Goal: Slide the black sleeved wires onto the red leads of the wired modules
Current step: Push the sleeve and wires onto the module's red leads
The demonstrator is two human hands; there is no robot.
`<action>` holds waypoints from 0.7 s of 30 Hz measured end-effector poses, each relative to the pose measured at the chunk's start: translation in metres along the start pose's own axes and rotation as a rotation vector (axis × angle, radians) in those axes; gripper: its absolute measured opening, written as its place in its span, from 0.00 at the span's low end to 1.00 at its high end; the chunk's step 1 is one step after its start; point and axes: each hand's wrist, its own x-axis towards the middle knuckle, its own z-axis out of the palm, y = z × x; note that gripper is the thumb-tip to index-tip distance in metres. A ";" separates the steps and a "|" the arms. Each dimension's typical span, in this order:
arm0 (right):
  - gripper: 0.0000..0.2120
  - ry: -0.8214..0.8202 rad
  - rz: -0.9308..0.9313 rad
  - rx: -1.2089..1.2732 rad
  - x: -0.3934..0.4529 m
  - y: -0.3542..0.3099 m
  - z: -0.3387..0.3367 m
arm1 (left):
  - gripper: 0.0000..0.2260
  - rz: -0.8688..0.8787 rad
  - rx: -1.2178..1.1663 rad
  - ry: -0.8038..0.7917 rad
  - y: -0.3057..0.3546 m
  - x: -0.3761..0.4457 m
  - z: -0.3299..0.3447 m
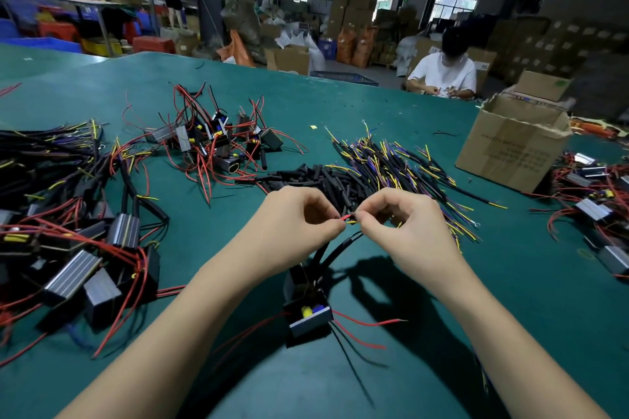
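A black wired module [308,311] with yellow and blue parts inside hangs tilted between my forearms, just above the green table [340,105]. Its red leads trail right and left. My left hand [299,218] pinches the tip of a red lead [345,217]. My right hand [401,218] pinches the end of a black sleeved wire [340,248] with a yellow strand, held against that red tip. The sleeved wire curves down to the module.
Loose black sleeves [326,180] and a pile of sleeved wires [401,163] lie behind my hands. Module heaps sit at the left [78,231], centre back [211,139] and right [592,194]. A cardboard box [514,143] stands right. A seated person [442,71] works beyond the table.
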 end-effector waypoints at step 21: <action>0.07 -0.051 -0.018 0.019 0.000 -0.001 0.000 | 0.02 0.263 0.165 0.288 0.000 -0.004 0.021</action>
